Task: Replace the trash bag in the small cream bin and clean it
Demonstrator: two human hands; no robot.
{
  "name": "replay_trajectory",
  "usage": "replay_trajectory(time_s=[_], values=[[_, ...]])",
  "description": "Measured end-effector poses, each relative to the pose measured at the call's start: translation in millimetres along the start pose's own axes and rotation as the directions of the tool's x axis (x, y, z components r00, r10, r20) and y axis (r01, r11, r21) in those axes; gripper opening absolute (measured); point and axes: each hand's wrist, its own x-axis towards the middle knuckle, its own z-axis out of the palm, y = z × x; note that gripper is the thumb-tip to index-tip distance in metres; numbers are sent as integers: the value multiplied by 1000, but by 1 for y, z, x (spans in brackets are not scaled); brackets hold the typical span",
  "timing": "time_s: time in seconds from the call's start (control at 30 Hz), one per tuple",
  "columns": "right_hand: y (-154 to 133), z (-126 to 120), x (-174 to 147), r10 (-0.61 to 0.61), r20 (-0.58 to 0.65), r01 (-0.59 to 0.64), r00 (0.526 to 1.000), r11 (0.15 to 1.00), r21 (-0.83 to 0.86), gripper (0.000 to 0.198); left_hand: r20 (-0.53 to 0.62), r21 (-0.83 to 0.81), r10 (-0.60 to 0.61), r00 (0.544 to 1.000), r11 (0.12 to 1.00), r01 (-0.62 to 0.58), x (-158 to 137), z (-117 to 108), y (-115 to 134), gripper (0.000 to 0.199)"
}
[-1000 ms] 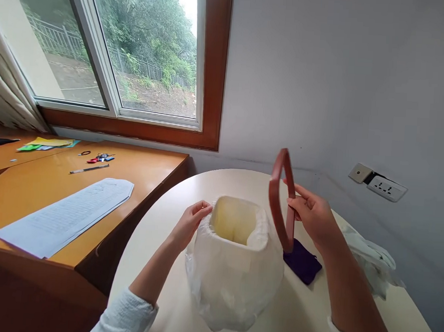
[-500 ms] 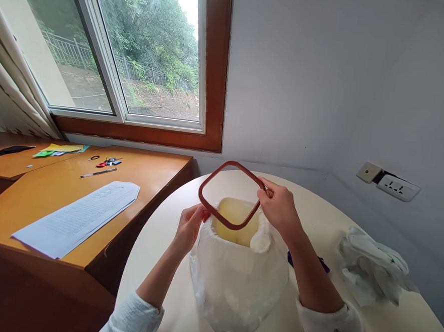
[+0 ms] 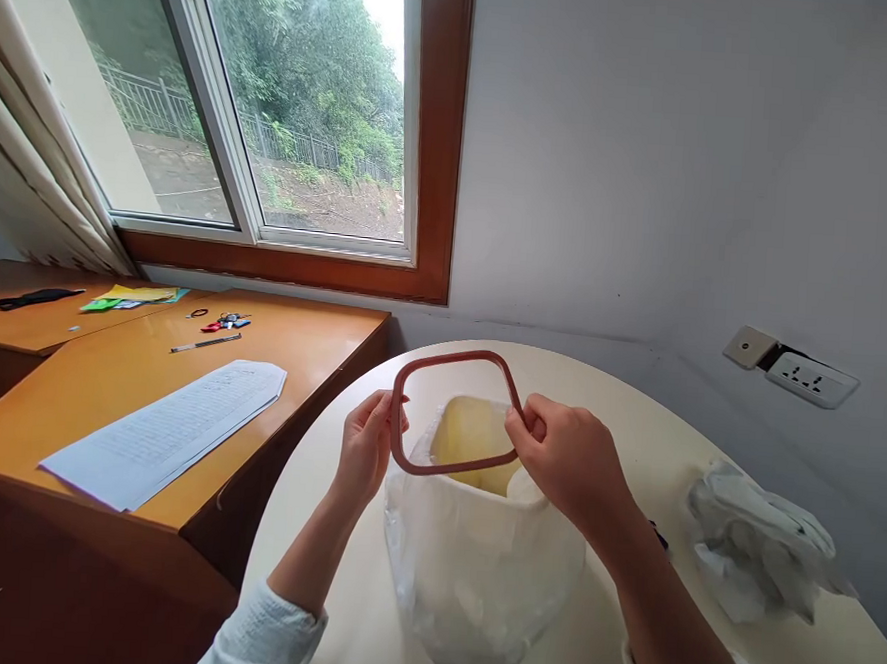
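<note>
A reddish-brown, rounded-square rim ring (image 3: 463,357) is held up by both hands, tilted above the mouth of a bin. My left hand (image 3: 366,442) pinches its left side, and my right hand (image 3: 565,455) grips its right side. Below stands the yellowish trash bin (image 3: 475,429), upright and lined with a translucent white plastic bag (image 3: 481,565) folded over its edge. A bunched knot of the bag sits at the bin's right rim, partly hidden behind my right hand. The ring is apart from the bin's far edge; whether its near side touches the bag, I cannot tell.
The bin stands on a round cream table (image 3: 311,524). A crumpled plastic bag (image 3: 762,537) lies at right, and a small dark item (image 3: 659,535) shows beside my right forearm. On the wooden desk (image 3: 323,335) are papers (image 3: 174,431), a pen (image 3: 206,344) and keys (image 3: 228,323).
The ring has turned from a slanted diamond to nearly level and sits slightly lower. My left hand has moved up its left side; my right hand has come down a little.
</note>
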Motion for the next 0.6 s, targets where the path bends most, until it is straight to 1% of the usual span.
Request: replay_trajectory(time_s=[0.07, 0.13, 0.23, 0.33, 0.47, 0.6], values=[[2, -3, -5, 15, 43, -12, 999, 998, -55, 32, 0, 27, 1, 1000, 1000, -1, -1, 3, 2, 22], [5, -6, -9, 47, 77, -39, 996, 995, -97, 33, 7, 49, 1, 1000, 999, -1, -3, 5, 3, 26], [8, -8, -14, 108, 118, -89, 987, 984, -152, 34, 51, 81, 5, 999, 997, -9, -5, 8, 1, 34], [11, -11, -18, 151, 165, -117, 975, 973, -200, 35, 97, 134, -17, 995, 991, 4, -6, 8, -1, 35], [12, -12, -21, 170, 215, -123, 962, 968, -217, 34, 131, 209, -30, 991, 978, 2, -8, 11, -1, 33], [12, -11, -22, 183, 225, -133, 957, 966, -222, 34, 164, 219, -35, 986, 976, -2, -10, 15, 1, 34]])
